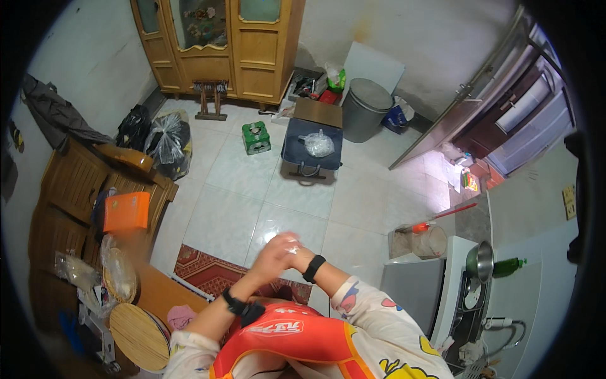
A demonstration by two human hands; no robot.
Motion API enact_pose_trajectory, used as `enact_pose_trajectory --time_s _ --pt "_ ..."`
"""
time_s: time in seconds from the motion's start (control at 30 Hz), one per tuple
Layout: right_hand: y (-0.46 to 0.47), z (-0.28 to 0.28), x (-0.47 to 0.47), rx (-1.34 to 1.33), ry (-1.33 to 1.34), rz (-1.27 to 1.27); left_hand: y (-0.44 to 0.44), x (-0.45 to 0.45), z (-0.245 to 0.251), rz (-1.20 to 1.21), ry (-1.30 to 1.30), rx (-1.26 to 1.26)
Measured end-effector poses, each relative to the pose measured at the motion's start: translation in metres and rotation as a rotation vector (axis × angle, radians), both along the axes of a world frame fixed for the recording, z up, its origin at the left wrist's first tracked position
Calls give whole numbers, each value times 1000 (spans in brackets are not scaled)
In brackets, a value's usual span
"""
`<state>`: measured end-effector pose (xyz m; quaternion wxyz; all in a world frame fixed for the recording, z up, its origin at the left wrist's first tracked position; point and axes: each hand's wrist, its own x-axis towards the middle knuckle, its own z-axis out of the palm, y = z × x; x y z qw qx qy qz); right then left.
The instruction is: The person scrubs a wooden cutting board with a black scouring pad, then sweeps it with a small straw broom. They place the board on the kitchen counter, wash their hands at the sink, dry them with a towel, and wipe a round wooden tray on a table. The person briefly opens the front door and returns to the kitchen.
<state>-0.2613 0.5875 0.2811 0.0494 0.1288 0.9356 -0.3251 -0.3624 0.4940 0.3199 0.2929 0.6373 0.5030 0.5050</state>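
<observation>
In front of my red apron [279, 318], my left hand [271, 259] and my right hand [299, 258] meet and overlap, slightly blurred. A small white patch shows between the fingers; whether it is a held thing or a glint is unclear. Both wrists wear black bands, and the left one carries a small dark device. Below the hands lies a red patterned mat [208, 270] on the pale tiled floor [227, 213]. A wooden table [165, 293] stands on the left, with a round wooden board [139, 336] and a pink cloth [181, 316] near it.
Ahead on the floor are a dark suitcase [293, 135] bearing a clear plastic bag [318, 143], a green can pack [256, 138] and a grey bin [364, 113]. Left is a wooden bench [71, 184] with an orange box [126, 212]. A sink counter [511, 293] stands right, holding a metal bowl [484, 263].
</observation>
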Motion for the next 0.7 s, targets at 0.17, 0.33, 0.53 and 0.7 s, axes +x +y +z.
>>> enact_pose_trajectory --time_s 0.17,0.33,0.53,0.7 --pt "31 19 -16 163 37 5 48 -33 -18 194 -84 -24" --pt "67 66 -31 12 443 -322 75 -73 -52 547 -1263 -520" --pt "76 19 -68 130 408 -152 110 -80 -74 533 -1412 -608" --pt "77 -4 -100 -46 349 32 97 -95 -72 762 -1579 -630"
